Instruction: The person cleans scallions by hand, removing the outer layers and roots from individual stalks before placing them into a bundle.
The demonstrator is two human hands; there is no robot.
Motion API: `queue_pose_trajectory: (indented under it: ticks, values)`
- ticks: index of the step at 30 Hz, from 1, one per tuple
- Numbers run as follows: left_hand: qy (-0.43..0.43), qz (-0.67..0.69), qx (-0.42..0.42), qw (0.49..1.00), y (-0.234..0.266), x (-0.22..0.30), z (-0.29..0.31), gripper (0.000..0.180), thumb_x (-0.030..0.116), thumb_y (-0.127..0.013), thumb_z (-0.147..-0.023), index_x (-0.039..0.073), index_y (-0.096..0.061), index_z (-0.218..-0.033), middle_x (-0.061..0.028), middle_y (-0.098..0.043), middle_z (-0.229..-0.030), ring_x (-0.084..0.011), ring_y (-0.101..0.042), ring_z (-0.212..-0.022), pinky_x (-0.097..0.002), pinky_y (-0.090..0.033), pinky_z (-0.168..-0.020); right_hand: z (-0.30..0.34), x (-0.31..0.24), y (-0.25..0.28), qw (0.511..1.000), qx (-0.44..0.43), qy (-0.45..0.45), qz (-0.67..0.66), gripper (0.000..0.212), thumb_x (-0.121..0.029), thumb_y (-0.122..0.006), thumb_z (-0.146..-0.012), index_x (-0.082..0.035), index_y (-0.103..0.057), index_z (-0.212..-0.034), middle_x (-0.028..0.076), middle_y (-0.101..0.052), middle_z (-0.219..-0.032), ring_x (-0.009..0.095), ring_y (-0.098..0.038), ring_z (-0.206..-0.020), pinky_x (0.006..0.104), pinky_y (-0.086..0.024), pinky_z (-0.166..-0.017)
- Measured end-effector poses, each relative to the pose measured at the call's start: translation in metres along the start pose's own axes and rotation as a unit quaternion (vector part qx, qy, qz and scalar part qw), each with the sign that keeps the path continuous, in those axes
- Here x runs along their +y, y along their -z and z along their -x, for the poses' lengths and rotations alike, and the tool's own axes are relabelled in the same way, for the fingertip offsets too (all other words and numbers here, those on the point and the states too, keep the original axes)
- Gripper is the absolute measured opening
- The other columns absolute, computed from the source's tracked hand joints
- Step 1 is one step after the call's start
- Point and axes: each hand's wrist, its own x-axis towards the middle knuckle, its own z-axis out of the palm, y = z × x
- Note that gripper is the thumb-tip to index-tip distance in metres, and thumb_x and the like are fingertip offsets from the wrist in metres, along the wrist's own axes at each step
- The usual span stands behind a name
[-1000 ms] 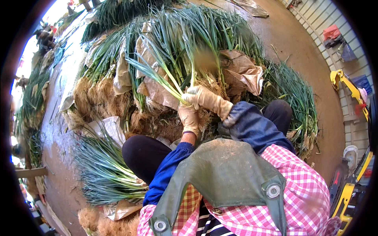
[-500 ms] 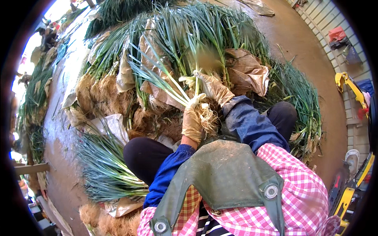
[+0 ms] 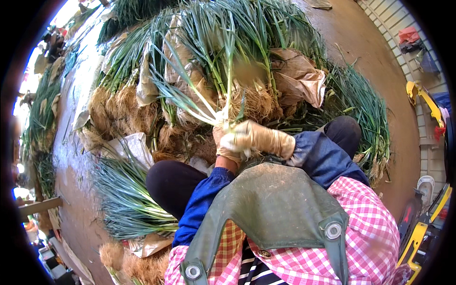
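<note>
In front of my lap, my left hand, in a tan glove, is closed round the lower white part of a few green onions. Their green leaves fan up and away to the left. My right hand, gloved too, lies across the base of these stalks beside the left hand, its fingers curled in. What it grips is hidden, and the roots of the held onions are mostly covered. A small pale bit shows below the right fingers.
A big heap of green onions with brown roots lies ahead, with tan sacking among it. More bunches lie left and right. Yellow-and-black equipment stands at the right by a tiled wall.
My right hand has come down from the stalks to their base, next to the left hand. The left hand has shifted slightly left with the onions; their roots are now covered.
</note>
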Motion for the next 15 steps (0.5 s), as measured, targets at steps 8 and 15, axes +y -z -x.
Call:
queue_pose_trajectory:
  ticks: [8,15]
  values:
    - [0.010,-0.035,0.089,0.995,-0.020,0.013,0.016,0.034,0.041,-0.050,-0.094,0.009,-0.060,-0.095,-0.0007,-0.052,-0.061,-0.0128,-0.049,-0.045,-0.0251,-0.041,-0.036,0.118,-0.061,0.117,0.978,0.199,-0.039,0.050,0.040,-0.028,-0.054,-0.093,0.003,-0.049,-0.119,0.003,-0.063,-0.068,0.014,-0.062,-0.052,0.0179,-0.045,-0.039]
    - [0.070,-0.114,0.003,0.991,-0.044,0.017,0.031,0.025,0.023,-0.061,-0.089,0.003,-0.066,-0.104,-0.0003,-0.061,-0.071,-0.0068,-0.048,-0.045,-0.0218,-0.040,-0.036,0.262,-0.063,0.268,0.423,0.346,-0.470,0.693,0.040,-0.033,-0.061,-0.079,-0.006,-0.063,-0.107,0.015,-0.063,-0.110,0.031,-0.059,-0.105,0.0414,-0.047,-0.087]
